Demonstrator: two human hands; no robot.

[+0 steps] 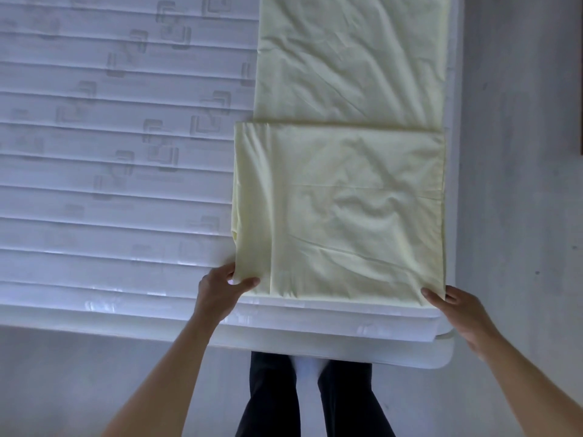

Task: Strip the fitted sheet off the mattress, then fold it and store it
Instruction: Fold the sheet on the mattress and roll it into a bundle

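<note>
- The bare quilted mattress [110, 171] fills the view.
- The pale yellow fitted sheet [340, 209] lies along the mattress's right side, its near end folded back over itself.
- Left hand [220, 290]: grip pinches the fold's near-left corner.
- Right hand [457, 313]: grip clamps the near-right corner.

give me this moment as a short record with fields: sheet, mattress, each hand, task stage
sheet: pale yellow fitted sheet, off the mattress, laid as a long strip along its right side, near end doubled over
mattress: bare white quilted mattress, sheet lying on top of it
left hand: left hand pinches the near left corner of the fold
right hand: right hand holds the near right corner, thumb on top
task stage: stripped, folding under way, not yet stored
</note>
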